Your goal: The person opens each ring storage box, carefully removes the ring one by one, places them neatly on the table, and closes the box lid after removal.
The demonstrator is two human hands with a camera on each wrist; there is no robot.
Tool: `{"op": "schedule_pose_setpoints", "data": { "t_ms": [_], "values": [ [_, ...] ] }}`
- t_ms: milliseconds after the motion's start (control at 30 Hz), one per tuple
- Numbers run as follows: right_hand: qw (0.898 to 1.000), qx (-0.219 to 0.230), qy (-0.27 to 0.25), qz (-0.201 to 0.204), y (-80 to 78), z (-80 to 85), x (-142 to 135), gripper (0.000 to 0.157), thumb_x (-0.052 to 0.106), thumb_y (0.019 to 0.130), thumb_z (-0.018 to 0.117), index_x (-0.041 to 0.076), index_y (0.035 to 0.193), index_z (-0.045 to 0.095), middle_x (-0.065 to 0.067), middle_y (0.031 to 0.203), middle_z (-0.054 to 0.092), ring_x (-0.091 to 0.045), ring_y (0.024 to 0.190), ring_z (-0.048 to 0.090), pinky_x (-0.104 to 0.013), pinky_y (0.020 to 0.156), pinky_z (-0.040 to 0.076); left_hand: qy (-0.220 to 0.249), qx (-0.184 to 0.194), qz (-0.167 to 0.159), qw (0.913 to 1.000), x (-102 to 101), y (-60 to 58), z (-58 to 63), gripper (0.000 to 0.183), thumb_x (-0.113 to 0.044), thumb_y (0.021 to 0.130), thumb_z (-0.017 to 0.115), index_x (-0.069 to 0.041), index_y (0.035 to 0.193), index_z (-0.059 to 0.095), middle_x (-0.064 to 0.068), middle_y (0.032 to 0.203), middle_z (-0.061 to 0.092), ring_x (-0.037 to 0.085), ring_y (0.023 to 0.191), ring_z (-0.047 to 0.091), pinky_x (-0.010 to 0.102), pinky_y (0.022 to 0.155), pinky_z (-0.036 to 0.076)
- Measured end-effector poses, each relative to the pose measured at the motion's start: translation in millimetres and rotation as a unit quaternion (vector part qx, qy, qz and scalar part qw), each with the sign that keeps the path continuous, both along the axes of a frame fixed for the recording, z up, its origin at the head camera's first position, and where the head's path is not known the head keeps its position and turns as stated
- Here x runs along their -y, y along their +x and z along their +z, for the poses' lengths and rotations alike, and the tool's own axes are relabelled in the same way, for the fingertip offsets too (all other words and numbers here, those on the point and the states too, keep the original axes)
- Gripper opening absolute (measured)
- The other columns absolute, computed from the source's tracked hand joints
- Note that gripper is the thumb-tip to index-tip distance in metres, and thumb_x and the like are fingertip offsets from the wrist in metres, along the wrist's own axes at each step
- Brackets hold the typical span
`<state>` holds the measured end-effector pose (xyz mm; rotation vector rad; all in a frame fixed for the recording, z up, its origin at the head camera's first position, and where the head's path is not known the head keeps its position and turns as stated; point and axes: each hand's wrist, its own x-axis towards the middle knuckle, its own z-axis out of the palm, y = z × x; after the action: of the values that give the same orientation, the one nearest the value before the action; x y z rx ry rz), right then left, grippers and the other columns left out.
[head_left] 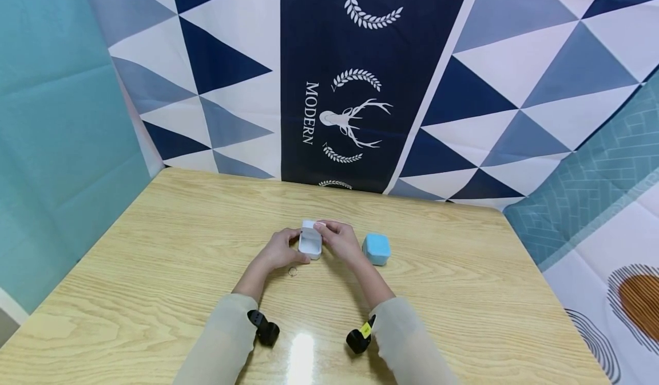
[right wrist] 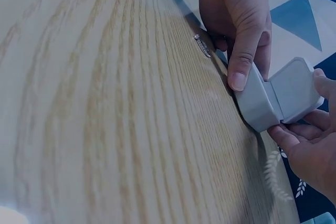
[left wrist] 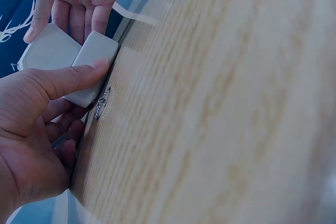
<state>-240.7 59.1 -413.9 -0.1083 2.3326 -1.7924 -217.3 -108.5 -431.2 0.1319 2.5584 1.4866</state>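
A small white ring box (head_left: 310,249) stands on the table with its lid raised. My left hand (head_left: 280,251) grips its base, the thumb across the front and the fingers on the far left side. Its raised lid (right wrist: 298,88) is held by my right hand (head_left: 340,241), thumb on the inner face and fingers behind and below. In the head view the inside looks white, with nothing seen in it. A silver ring (head_left: 293,272) with small sparkling stones lies on the wood just in front of my left hand; both wrist views show it too.
A light blue rounded box (head_left: 377,249) stands right of my right hand, close to the forearm. The wooden table (head_left: 154,270) runs back to a patterned cloth wall (head_left: 340,87). A bright light reflection falls between the forearms.
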Motion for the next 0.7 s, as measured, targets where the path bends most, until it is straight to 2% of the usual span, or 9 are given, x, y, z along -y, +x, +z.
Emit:
{"op": "schedule_pose_setpoints", "data": {
  "t_ms": [233,400,633,700],
  "values": [
    [1.0,-0.008,-0.005,0.0,1.3,-2.2,-1,0.038,0.028,0.091,0.062,0.002,0.118,0.064,-0.014,0.119,0.065,-0.016,0.105,0.061,-0.031,0.09,0.052,-0.007,0.002,0.001,1.0,0,0.0,0.7,0.072,-0.014,0.071,0.081,-0.001,0.134,0.049,0.017,0.136,0.051,0.033,0.129,0.044,0.046,0.109,0.034],
    [1.0,-0.014,-0.006,0.011,4.8,-0.4,-2,0.038,0.026,0.092,0.06,0.002,0.121,0.062,-0.015,0.121,0.064,-0.021,0.112,0.059,-0.037,0.095,0.05,0.001,0.004,0.001,1.0,0,-0.2,0.6,0.071,-0.013,0.071,0.081,-0.002,0.134,0.049,0.017,0.136,0.05,0.033,0.129,0.044,0.046,0.109,0.034],
    [1.0,-0.016,0.0,0.017,22.6,22.5,1,0.037,0.019,0.094,0.057,-0.003,0.123,0.059,-0.019,0.123,0.062,-0.024,0.114,0.058,-0.039,0.098,0.047,0.0,0.002,-0.003,1.0,0,-1.2,-1.0,0.072,-0.014,0.07,0.081,-0.003,0.134,0.05,0.016,0.135,0.051,0.033,0.128,0.045,0.046,0.108,0.035],
    [1.0,-0.011,-0.006,0.013,25.2,24.5,1,0.038,0.019,0.093,0.058,-0.003,0.124,0.058,-0.019,0.124,0.061,-0.023,0.115,0.058,-0.039,0.099,0.047,0.001,0.002,-0.002,1.0,0,-1.4,-1.1,0.072,-0.014,0.071,0.081,-0.003,0.134,0.05,0.015,0.135,0.051,0.032,0.128,0.045,0.046,0.108,0.034]
  ]
}}
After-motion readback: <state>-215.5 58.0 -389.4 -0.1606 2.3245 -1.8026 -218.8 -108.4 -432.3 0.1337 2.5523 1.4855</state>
